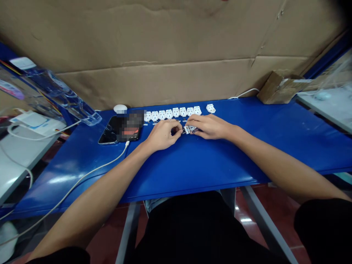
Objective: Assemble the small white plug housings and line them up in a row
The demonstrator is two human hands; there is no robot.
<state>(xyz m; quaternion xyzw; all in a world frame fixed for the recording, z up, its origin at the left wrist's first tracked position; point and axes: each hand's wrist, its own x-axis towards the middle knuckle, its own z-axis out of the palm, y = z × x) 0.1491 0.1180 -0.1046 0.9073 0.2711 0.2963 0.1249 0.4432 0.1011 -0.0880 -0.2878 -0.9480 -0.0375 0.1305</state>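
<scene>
Right hand (206,126) has fingers curled in, gripping a small white part (188,129) just above the blue table (170,172), near its middle. Left hand (165,135) is at the part's other side, thumb and fingertips nearly together, partly closed; can't tell if it pinches anything. Row of white pieces (168,114) lies behind the hands, one separate white piece (211,108) to the right of the row. Phones (109,130) left of the hands, white cable (102,166) plugged in at the near edge. Cardboard box (279,88) at far right.
</scene>
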